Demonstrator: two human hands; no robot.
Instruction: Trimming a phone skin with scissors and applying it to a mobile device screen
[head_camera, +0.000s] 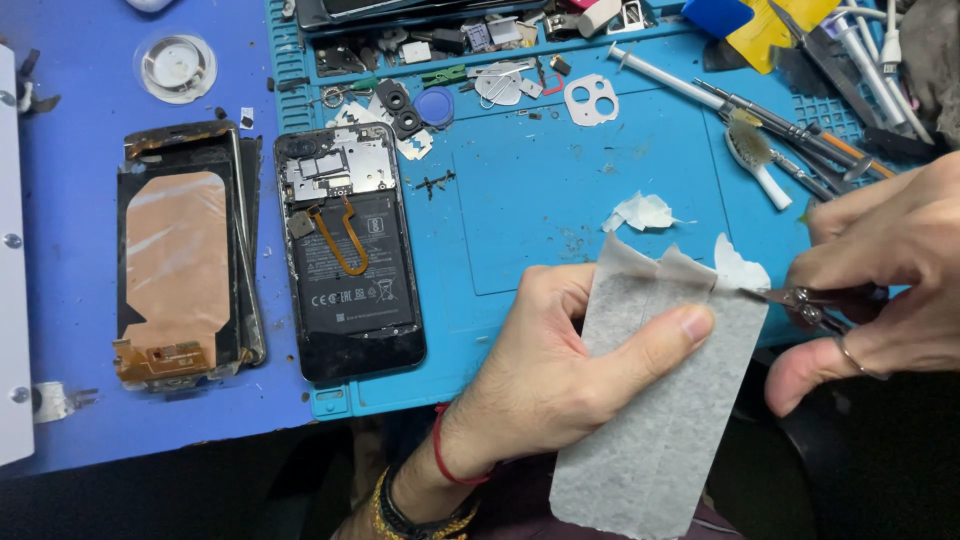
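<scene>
We see two hands at work over one blue repair mat (560, 200) on the table. The left hand (560, 370) has its fingers (670, 335) clamped on one grey-white adhesive sheet (655, 420), thumb on top, holding it in the air just off the mat's near edge. The right hand (880, 290) has its fingers closed around one small pair of scissors (800, 298), whose blades meet the sheet's upper right edge. Two white scraps show: one scrap on the mat (642, 212) and one scrap at the blades (742, 268). To the left lie two phone parts (both face down): one opened phone (350, 270) with its battery exposed, and one detached screen assembly (185, 255) beside it. One white brush (758, 160) rests near the top right.
</scene>
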